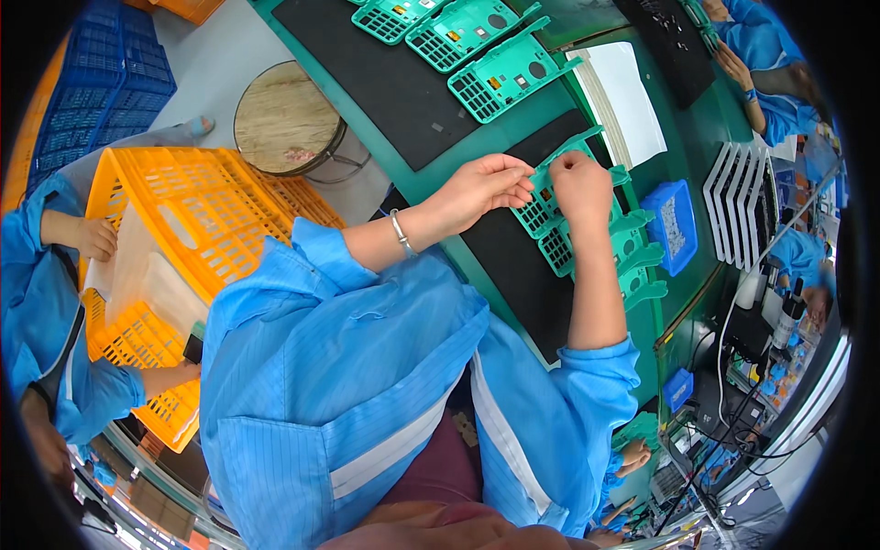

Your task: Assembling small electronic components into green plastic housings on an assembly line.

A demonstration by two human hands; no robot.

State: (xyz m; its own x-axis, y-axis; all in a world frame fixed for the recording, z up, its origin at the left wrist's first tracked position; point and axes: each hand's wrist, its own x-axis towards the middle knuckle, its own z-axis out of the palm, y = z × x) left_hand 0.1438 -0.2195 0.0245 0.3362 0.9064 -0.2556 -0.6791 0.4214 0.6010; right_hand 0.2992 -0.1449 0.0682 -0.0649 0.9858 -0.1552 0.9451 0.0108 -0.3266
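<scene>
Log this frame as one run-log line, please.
left hand: pinching green plastic frame | right hand: on same frame | surface: black mat | nearby: blue parts bin, orange crate

A light blue work coat (pixel 339 367) is worn, made of thin cloth with very fine stripes, and its short sleeves are rolled up in thick folds just above the elbows, so both arms are left bare below them. A pocket is sewn on the front of the coat, and a pale grey band is seen along its open edge, with dark red clothing (pixel 440 467) showing underneath. A thin silver bangle (pixel 401 232) is worn on the left wrist.
</scene>
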